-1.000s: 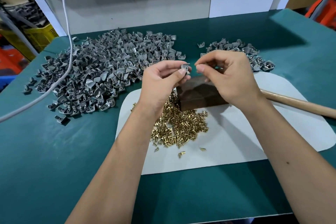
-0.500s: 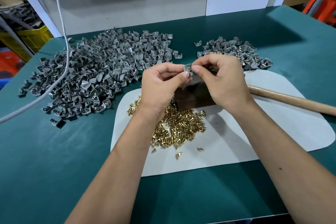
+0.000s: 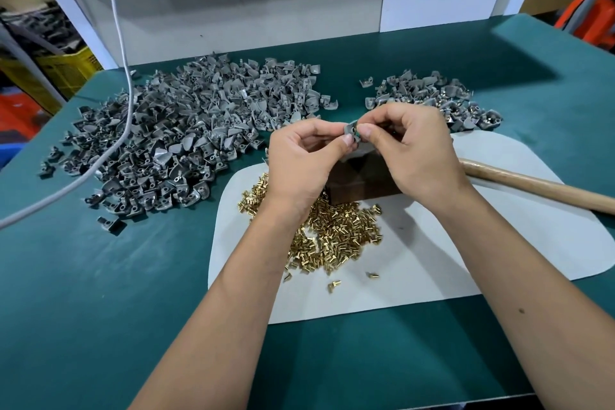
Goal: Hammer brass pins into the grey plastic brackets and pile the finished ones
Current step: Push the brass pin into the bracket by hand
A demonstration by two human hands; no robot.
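My left hand (image 3: 304,161) pinches a small grey plastic bracket (image 3: 350,129) above the dark wooden block (image 3: 362,181). My right hand (image 3: 416,150) meets it from the right, thumb and forefinger pressed on the bracket where a brass pin sits; the pin is mostly hidden by the fingertips. A heap of brass pins (image 3: 332,236) lies on the white mat (image 3: 499,243) beneath my wrists. A large pile of grey brackets (image 3: 186,136) spreads at the left. A smaller pile of brackets (image 3: 432,96) lies behind my right hand. The hammer's wooden handle (image 3: 539,186) rests on the mat at right.
A grey cable (image 3: 123,83) hangs down over the large pile and runs off to the left. The green table (image 3: 133,293) ends at a white back panel (image 3: 266,0). Yellow and orange crates stand beyond the table's left and right edges.
My hands have closed together: the right fingertips, apart from the bracket a second ago, now press on it. Both hands sit slightly lower over the block.
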